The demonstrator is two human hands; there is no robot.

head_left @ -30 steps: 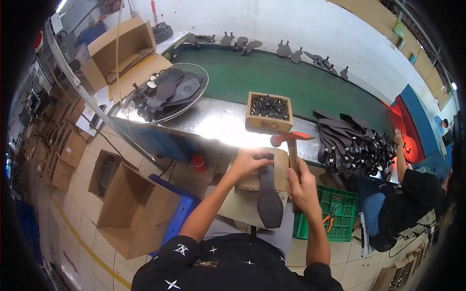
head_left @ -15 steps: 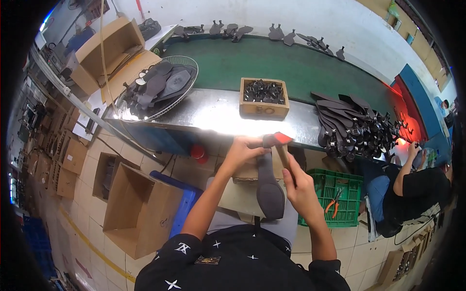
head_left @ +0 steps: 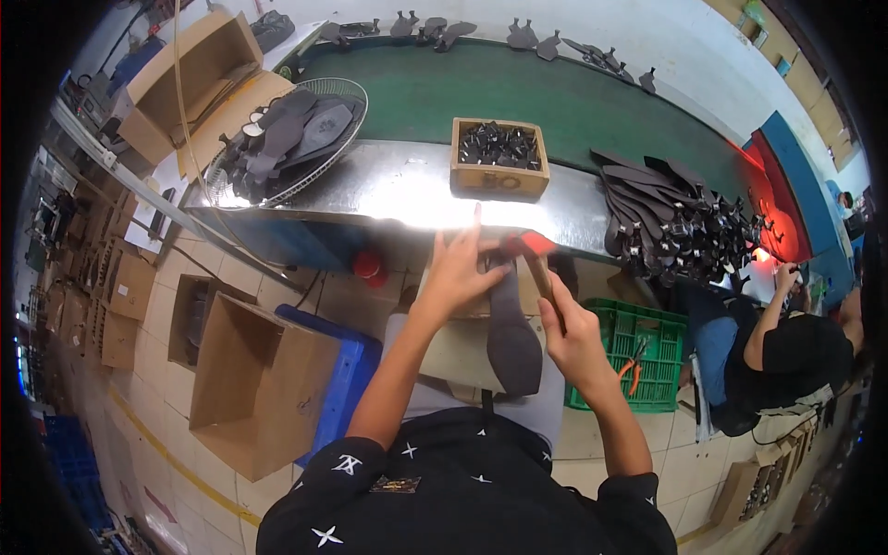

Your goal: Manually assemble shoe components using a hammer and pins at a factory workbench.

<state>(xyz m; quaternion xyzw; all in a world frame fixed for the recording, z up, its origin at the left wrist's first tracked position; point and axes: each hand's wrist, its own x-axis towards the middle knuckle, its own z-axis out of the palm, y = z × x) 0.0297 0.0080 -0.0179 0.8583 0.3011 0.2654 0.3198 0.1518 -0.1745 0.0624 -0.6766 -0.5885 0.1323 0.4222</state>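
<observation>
My right hand (head_left: 575,335) is closed around the wooden handle of a hammer (head_left: 535,259) with a red-painted head. The hammer head lies over the far end of a dark grey shoe insole (head_left: 514,347), hiding that end. Lengthwise in front of me, the insole rests with its broad end nearest my body, over a pale work block (head_left: 460,354). My left hand (head_left: 460,277) is open beside its far end, fingers spread toward the bench, the thumb reaching to the insole near the hammer head. Whether the thumb touches it, I cannot tell.
Ahead on the metal bench edge (head_left: 388,185) stand a wooden box (head_left: 499,178) of small black parts, a wire basket (head_left: 356,92) of insoles and a pile of insoles (head_left: 647,194). A green crate (head_left: 601,356) with orange-handled pliers (head_left: 631,375) sits right; a cardboard box (head_left: 268,388) left. A person (head_left: 786,351) sits at right.
My left fingers have spread out from their bent hold at the insole's far end. The hammer stays over that end in my right hand. The whole view has shifted slightly.
</observation>
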